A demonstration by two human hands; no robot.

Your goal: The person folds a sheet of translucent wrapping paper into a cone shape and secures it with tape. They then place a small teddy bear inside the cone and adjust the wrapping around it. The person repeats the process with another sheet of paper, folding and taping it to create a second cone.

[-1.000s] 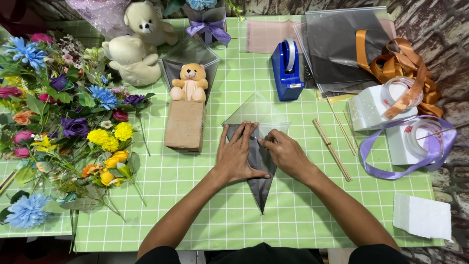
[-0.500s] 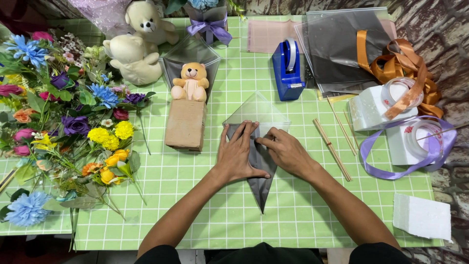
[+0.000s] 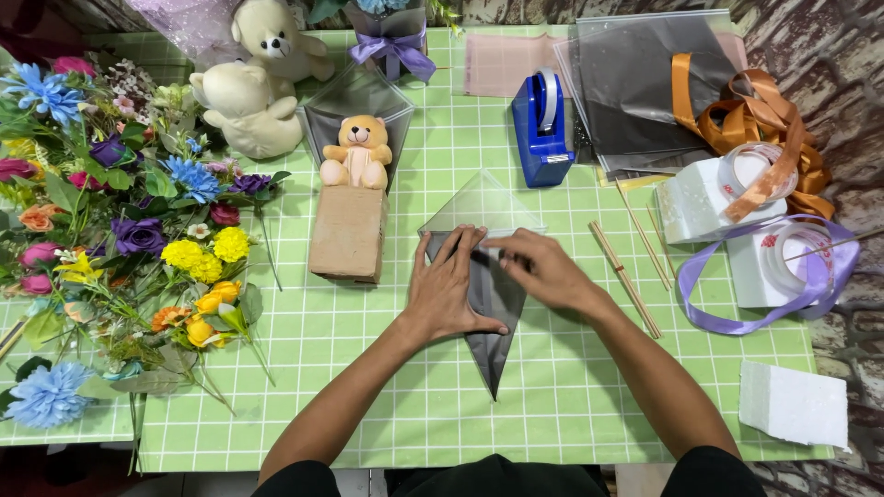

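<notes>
Grey cellophane cone [image 3: 491,317] is laid flat near the middle of the green checked tablecloth [image 3: 387,405], its tip aimed at the near edge. It is pinned by the left hand [image 3: 448,290], fingers spread flat, while the right hand [image 3: 539,267] pinches its upper edge with curled fingertips. A brown block [image 3: 348,232] bearing a small teddy bear [image 3: 356,152] stands just left, a blue tape dispenser [image 3: 541,131] toward the far edge

Blue tape dispenser [image 3: 541,129], artificial flowers [image 3: 120,239]
</notes>
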